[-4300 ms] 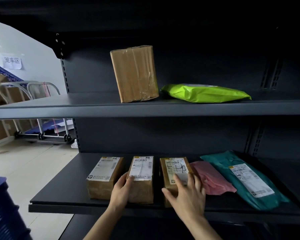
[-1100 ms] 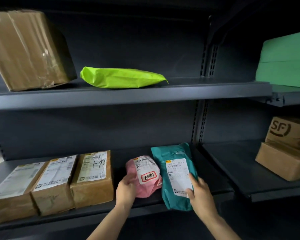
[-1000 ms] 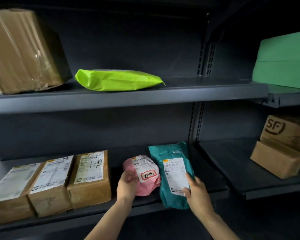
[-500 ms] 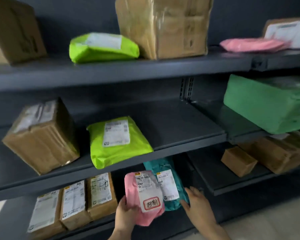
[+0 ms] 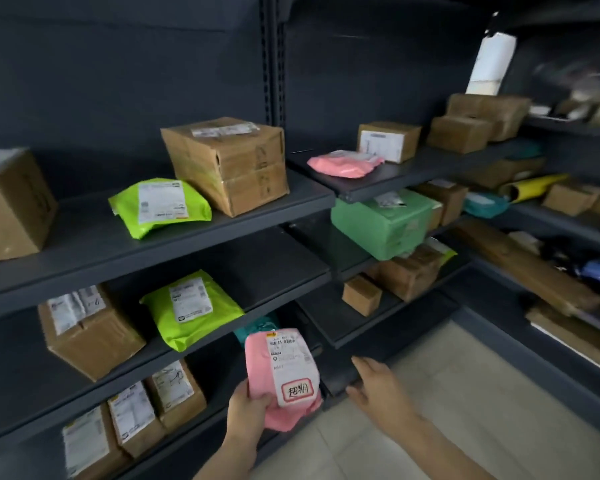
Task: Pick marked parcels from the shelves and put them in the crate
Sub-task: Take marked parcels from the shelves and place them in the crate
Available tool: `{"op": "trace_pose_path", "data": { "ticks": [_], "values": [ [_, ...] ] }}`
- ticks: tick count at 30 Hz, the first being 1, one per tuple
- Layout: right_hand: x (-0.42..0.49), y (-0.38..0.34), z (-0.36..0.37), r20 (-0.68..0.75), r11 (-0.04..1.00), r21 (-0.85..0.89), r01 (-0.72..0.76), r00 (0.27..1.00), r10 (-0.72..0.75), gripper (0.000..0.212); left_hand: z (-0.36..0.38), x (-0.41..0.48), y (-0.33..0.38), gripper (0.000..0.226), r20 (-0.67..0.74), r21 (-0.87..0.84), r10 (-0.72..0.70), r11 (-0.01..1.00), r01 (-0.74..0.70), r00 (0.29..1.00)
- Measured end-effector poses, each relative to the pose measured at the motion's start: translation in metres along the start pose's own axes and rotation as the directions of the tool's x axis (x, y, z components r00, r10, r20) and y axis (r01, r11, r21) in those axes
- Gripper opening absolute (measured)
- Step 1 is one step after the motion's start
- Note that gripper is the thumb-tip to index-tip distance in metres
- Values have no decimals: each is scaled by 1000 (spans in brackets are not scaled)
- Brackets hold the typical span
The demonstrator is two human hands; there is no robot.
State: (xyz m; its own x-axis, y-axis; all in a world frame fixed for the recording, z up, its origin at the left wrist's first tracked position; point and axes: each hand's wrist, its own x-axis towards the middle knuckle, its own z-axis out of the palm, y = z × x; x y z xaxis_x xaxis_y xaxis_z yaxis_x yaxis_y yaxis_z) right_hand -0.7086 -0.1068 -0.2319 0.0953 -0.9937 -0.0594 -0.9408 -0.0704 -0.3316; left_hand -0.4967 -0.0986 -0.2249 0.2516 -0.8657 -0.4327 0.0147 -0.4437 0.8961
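Note:
My left hand (image 5: pixel 248 415) grips a pink mailer bag (image 5: pixel 264 375) by its lower left edge and holds it clear of the bottom shelf. The bag's white label carries a red-framed handwritten mark (image 5: pixel 298 390). My right hand (image 5: pixel 378 386) hangs free beside it with relaxed fingers and holds nothing. A teal bag (image 5: pixel 255 325) lies on the bottom shelf behind the pink one, mostly hidden. No crate is in view.
Dark metal shelves (image 5: pixel 187 237) run left to right and round a corner. They hold brown boxes (image 5: pixel 227 162), lime bags (image 5: pixel 160 204), a green parcel (image 5: pixel 383 223), another pink bag (image 5: pixel 343 164) and three labelled boxes (image 5: pixel 132 415) at the bottom left. Pale floor (image 5: pixel 465 393) lies to the right.
My left hand has lifted the pink bag off the bottom shelf and toward me. My right hand has let go of the teal bag. The view has risen and pulled back.

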Motion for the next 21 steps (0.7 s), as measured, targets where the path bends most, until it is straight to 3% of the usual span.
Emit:
{"op": "trace_pose_path", "data": {
  "ticks": [7,14,21],
  "values": [
    [-47,35,-54,83,994,-94,-58,994,66,61,34,-43,22,30,89,72,113,990,-119,990],
    [-64,108,-90,103,996,-65,-62,992,69,62,106,-63,24,41,45,144,99,984,-105,994],
    [-67,191,-133,105,996,-93,16,994,-6,62,202,-93,30,39,-37,219,147,966,-136,988]
  ]
}}
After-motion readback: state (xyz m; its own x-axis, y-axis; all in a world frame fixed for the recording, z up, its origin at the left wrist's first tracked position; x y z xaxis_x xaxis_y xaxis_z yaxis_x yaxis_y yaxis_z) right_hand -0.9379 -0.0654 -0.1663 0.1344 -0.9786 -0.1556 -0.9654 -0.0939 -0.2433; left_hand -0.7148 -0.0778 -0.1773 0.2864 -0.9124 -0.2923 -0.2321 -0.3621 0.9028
